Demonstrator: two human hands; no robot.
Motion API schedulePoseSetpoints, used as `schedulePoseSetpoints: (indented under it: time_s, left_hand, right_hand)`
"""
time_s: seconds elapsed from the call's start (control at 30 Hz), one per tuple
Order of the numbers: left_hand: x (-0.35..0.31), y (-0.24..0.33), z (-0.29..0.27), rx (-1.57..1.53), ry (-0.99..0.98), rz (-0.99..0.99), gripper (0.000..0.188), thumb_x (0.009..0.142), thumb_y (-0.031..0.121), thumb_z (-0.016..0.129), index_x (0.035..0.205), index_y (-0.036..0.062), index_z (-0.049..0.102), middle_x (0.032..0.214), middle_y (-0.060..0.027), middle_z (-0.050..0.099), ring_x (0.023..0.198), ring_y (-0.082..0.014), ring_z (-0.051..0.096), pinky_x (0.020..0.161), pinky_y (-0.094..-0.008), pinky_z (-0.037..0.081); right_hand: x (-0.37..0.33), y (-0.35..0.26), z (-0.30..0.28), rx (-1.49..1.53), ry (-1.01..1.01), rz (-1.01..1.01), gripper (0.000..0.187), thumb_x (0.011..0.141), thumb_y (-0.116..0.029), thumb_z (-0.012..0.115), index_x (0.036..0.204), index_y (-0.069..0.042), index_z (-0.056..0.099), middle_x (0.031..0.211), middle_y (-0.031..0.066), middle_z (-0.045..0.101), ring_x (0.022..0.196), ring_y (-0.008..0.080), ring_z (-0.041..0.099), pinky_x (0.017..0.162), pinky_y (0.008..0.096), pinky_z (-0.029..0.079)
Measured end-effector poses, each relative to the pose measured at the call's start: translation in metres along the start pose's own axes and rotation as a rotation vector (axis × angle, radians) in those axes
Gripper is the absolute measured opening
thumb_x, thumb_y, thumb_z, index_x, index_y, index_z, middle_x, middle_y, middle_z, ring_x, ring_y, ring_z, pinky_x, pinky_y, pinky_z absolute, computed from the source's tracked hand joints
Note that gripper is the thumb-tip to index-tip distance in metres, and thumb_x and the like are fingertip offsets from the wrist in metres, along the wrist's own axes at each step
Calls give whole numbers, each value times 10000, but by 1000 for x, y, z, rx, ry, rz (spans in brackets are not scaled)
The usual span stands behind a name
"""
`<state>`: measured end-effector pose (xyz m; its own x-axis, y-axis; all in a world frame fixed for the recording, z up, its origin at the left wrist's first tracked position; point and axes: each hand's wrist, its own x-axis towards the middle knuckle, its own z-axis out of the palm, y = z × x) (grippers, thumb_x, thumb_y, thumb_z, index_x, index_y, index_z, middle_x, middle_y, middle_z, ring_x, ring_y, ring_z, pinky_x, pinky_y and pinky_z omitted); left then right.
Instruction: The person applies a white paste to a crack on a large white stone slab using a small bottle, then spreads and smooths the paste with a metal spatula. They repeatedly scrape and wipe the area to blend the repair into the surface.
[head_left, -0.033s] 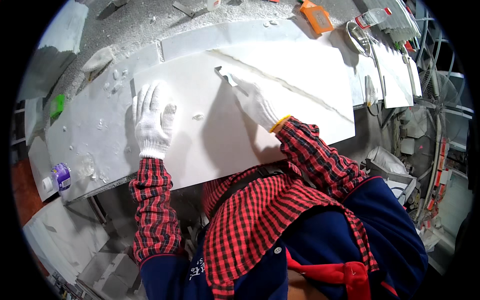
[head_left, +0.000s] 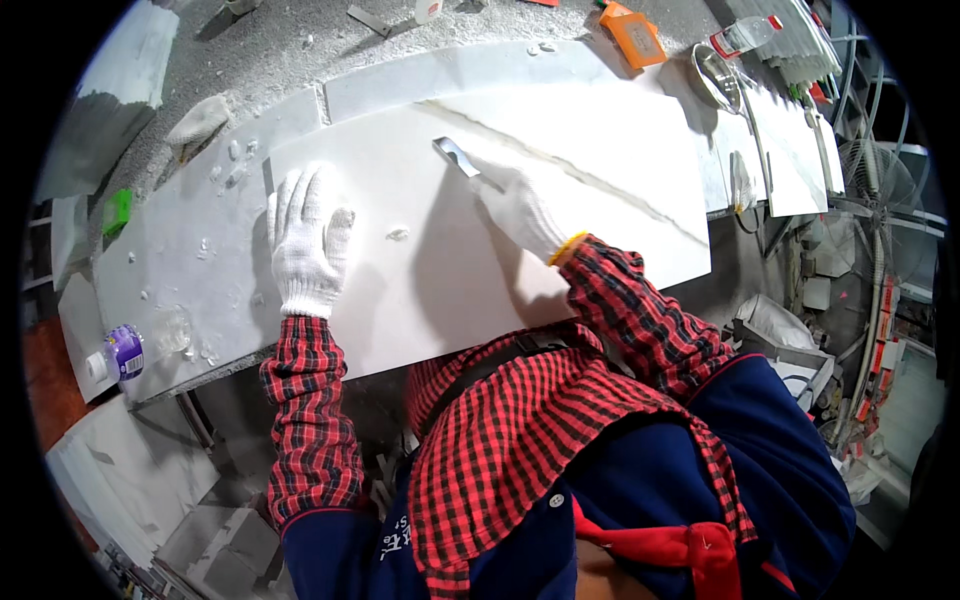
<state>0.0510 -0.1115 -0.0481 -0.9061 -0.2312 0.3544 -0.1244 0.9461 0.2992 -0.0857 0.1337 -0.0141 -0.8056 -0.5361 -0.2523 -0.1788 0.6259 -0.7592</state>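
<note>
A white marble-look slab with a grey-brown vein lies in front of me. My left hand, in a white knit glove, lies flat near the slab's left edge, fingers stretched out. My right hand, gloved too, is closed around a metal scraper with a flat shiny blade. The blade points to the far left over the slab; whether it touches the surface I cannot tell. Most of its handle is hidden in the glove. Between my hands sits a small whitish blob.
At the left stand a purple-labelled bottle and a green object. A spare glove lies on the dusty bench. Orange plastic pieces, a metal bowl and a clear bottle are at the far right, near a fan.
My right hand has shifted slightly right and nearer with the scraper, and its blade has turned to show more shiny face. My left hand stays flat on the slab.
</note>
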Motion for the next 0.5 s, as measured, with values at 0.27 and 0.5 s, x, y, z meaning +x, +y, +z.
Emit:
schedulePoseSetpoints:
  time_s: [0.27, 0.5]
  left_hand:
    - [-1, -4, 1, -66, 42, 14, 530, 962, 373, 597, 1389, 65, 532, 1395, -142, 546, 1343, -346, 446, 1151, -460, 308]
    - [-28, 78, -18, -363, 193, -222, 573, 996, 305, 555, 1473, 28, 401, 1483, -186, 444, 1385, -335, 399, 1150, -428, 306]
  right_hand:
    - [-40, -30, 2, 430, -288, 142, 422, 989, -105, 551, 1410, -90, 534, 770, -18, 628, 589, 48, 523, 505, 213, 453]
    - [-60, -45, 33, 665, -452, 94, 494, 956, -141, 621, 1436, -114, 509, 778, 20, 654, 585, 68, 570, 524, 235, 500]
